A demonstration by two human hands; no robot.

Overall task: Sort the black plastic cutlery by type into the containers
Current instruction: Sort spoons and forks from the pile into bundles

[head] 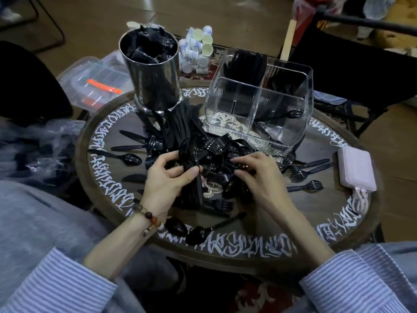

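Note:
A heap of black plastic cutlery (216, 147) lies in the middle of the round table (248, 251), with knives fanned toward the back and forks and spoons scattered around. My left hand (167, 179) grips a stacked bundle of black spoons (191, 177), bowls up and handles down. Fingers of my right hand (257, 175) are curled into the heap, pinching at dark cutlery; what they hold is hidden. A clear divided container (291, 91) stands at the back right, with knives in a rear compartment and a spoon in a front one. A steel cylinder (155, 75) at the back holds black wrappers.
A pink power bank (356, 168) with a cable lies at the table's right edge. Small white cups (198, 50) sit behind the containers. A clear lidded box with orange clips (99, 82) is off the table's left. Loose spoons (196, 233) lie near the front edge.

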